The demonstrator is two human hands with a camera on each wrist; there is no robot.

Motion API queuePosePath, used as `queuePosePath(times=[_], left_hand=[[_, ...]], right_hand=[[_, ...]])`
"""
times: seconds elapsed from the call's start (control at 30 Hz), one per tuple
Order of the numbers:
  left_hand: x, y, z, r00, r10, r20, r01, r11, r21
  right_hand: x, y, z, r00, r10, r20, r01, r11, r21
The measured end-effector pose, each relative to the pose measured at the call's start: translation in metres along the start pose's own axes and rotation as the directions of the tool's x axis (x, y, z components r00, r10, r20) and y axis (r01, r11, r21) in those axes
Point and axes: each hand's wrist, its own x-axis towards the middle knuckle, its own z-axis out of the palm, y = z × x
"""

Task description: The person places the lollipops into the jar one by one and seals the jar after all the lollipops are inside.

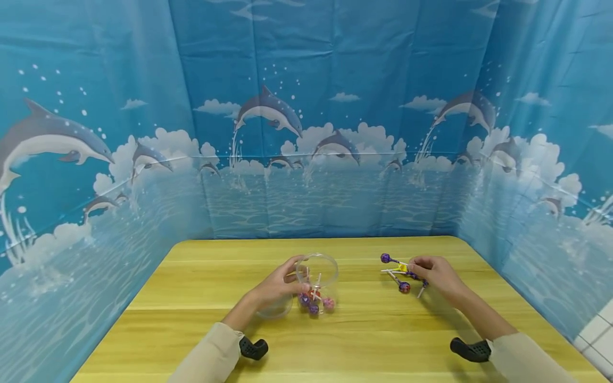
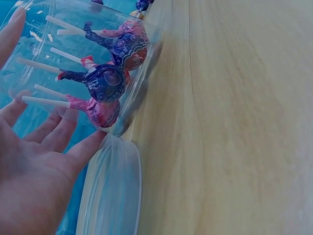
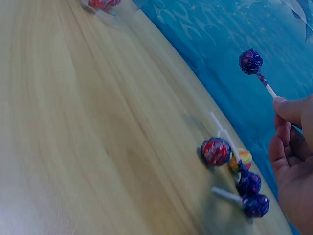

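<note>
My left hand (image 1: pixel 282 284) grips the side of a clear plastic jar (image 1: pixel 317 256), thumb and fingers about its wall. Several lollipops in blue, pink and red wrappers lie at the jar's bottom, among them a blue-wrapped lollipop (image 2: pixel 106 83), with white sticks pointing up. Between right thumb and fingers, my right hand (image 1: pixel 439 277) pinches the stick of a purple-wrapped lollipop (image 3: pixel 251 62), its head raised over the table. Below that hand lie several loose lollipops, including a red-and-purple lollipop (image 3: pixel 215 151) and a yellow lollipop (image 3: pixel 241 159).
A clear round lid (image 2: pixel 117 191) lies on the table beside the jar, partly behind my left hand in the head view. The wooden table (image 1: pixel 201 340) has a blue dolphin-print curtain (image 1: pixel 306 202) along its back and sides.
</note>
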Motion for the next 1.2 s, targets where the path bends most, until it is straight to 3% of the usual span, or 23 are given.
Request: queuePosePath(times=[0.4,0.7,0.97,1.2], left_hand=[[0.002,-0.003,0.0,1.0,-0.014,0.001,0.014,1.0,0.001],[-0.001,-0.002,-0.001,1.0,-0.018,-0.005,0.018,1.0,0.008],[0.001,-0.005,-0.001,1.0,-0.024,-0.009,0.024,0.999,0.025],[0.001,-0.002,-0.001,1.0,-0.024,-0.013,0.025,0.999,0.031]], right_hand=[[0.021,-0.042,0.014,0.994,-0.084,0.069,0.083,0.996,0.004],[0.037,-0.078,0.035,0.981,-0.145,0.132,0.144,0.989,0.015],[0.047,-0.107,0.054,0.954,-0.19,0.231,0.186,0.982,0.041],[0.056,-0.127,0.069,0.91,-0.256,0.326,0.266,0.964,0.014]])
